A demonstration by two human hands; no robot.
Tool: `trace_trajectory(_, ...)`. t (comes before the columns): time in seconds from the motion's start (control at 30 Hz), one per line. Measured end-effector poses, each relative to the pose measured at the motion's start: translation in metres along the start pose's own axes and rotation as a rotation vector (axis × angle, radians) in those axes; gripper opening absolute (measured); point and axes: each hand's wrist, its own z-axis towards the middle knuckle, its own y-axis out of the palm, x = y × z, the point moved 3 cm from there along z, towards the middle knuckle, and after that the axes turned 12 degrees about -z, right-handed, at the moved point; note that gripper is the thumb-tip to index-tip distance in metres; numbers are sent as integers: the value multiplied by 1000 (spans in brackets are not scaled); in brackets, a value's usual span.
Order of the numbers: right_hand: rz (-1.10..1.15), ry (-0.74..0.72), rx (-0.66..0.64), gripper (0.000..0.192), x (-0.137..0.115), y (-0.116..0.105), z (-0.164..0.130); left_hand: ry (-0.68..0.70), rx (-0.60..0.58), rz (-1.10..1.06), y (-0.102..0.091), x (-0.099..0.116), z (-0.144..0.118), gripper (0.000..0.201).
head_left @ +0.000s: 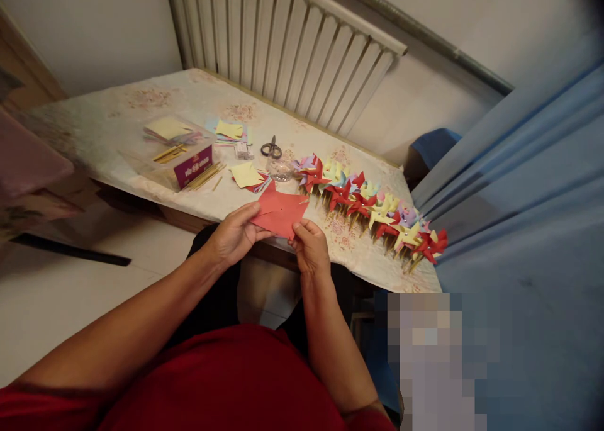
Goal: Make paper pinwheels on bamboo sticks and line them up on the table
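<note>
Between both hands I hold a red square of paper (279,212) with cuts running in from its corners and a small hole near its middle. My left hand (238,233) pinches its left edge, thumb on top. The lower right corner is gripped by my right hand (310,245), thumb over the paper. Just beyond it on the table lies a stack of cut paper squares (246,175), yellow uppermost. Finished paper pinwheels (362,204), several in red, yellow and purple, stand in rows to the right. Beside the stack is a small clear dish (282,169) of tiny pieces.
Black-handled scissors (271,148) lie behind the dish. A clear plastic box (165,157) with a purple label holds paper and sticks; loose wooden sticks (206,175) lie beside it. More coloured paper (229,131) sits farther back. A radiator (287,47) and blue curtain (528,167) border the table.
</note>
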Motion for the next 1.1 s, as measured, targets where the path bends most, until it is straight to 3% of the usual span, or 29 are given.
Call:
trace_trajectory(0.2,-35,2,-4,23,2,-1,-1,-22,58,-12,-2,0,2,36)
trace_trajectory(0.67,-77,1,31,24,16,-7,4,-27,82,-7,-18,-12,6,21)
trace_trajectory(0.8,-144,-27,60,22,21,-13,8,-23,51,25,-18,-14,7,19)
trace_trajectory(0.93,-211,-57,62,19,26,-18,9,-38,38,72,-22,-18,10,30)
trace_trajectory(1.1,-280,-46,57,19,36,-37,11,-91,96,206,-40,-27,18,30)
